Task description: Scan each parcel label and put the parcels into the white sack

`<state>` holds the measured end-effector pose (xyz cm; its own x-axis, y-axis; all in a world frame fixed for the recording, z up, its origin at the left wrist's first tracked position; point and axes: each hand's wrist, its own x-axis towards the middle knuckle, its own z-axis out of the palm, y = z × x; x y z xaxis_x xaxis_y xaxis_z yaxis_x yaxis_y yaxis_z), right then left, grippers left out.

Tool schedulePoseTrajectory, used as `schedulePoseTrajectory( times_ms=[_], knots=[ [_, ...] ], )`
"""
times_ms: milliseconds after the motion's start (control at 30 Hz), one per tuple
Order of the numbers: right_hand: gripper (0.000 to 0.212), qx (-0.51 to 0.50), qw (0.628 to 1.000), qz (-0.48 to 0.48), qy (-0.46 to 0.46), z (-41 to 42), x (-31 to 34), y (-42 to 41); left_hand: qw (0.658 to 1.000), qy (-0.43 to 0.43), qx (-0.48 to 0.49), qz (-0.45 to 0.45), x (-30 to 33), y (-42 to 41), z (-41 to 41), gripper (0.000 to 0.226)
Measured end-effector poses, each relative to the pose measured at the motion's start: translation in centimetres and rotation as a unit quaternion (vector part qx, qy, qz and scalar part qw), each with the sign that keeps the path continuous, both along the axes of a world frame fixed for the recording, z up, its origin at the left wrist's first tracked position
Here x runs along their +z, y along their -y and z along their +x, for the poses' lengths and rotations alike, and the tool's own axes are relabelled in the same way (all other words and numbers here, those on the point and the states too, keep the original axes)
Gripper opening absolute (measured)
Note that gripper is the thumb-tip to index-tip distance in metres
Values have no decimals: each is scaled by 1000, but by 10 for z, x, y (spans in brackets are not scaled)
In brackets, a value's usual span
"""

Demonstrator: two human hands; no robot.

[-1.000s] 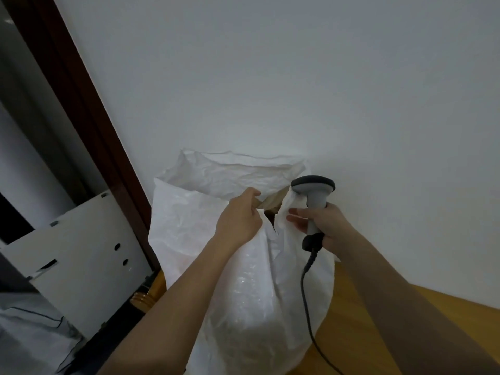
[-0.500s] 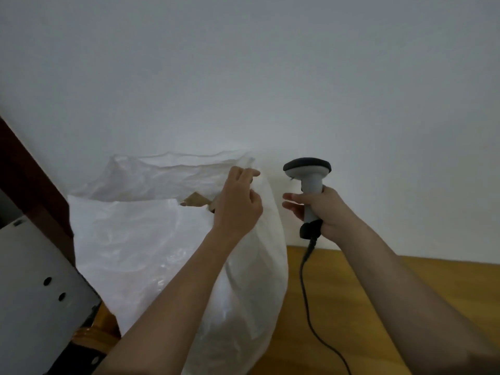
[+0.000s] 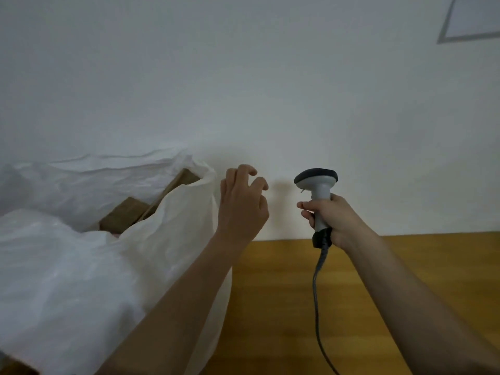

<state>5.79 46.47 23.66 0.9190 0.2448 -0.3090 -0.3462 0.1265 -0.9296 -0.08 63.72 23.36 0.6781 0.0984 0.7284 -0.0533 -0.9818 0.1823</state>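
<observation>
At frame centre, the grey handheld barcode scanner (image 3: 319, 197) is being grasped by the right hand (image 3: 334, 219). The left hand (image 3: 242, 205), loosely curled, is holding nothing beside the crumpled white plastic sack (image 3: 81, 266), where brown cardboard parcels (image 3: 127, 215) are lying.

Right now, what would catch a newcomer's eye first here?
Probably the big white sack at the left, its mouth open with brown cardboard parcels showing inside. Beside it the left hand hangs loosely curled, holding nothing. To the right, the right hand grips a grey barcode scanner, its cable trailing over the wooden surface.
</observation>
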Motion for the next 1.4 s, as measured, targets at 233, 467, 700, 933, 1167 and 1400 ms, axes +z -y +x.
schedulePoseTrajectory(
  times_ms=[233, 467, 700, 933, 1167, 1400],
  knots=[
    [28, 13, 998, -54, -40, 54, -12, 61, 998, -60, 20, -17, -12, 52, 45, 16],
    [10, 93, 976, -179, -87, 119, -40, 153, 990, -122, 44, -57, -47, 142, 102, 14],
    [5, 137, 932, -334, -26, 159, -121, 204, 971, -201, 71, -104, -112, 202, 120, 15],
    [64, 151, 932, -318, -79, 137, -222, 220, 948, -276, 110, -116, -163, 207, 114, 16],
    [77, 131, 937, -317, -66, 113, -299, 235, 916, -338, 136, -169, -214, 214, 99, 14],
    [84, 140, 933, -328, -56, 109, -330, 227, 896, -362, 157, -202, -240, 214, 79, 16]
  ],
)
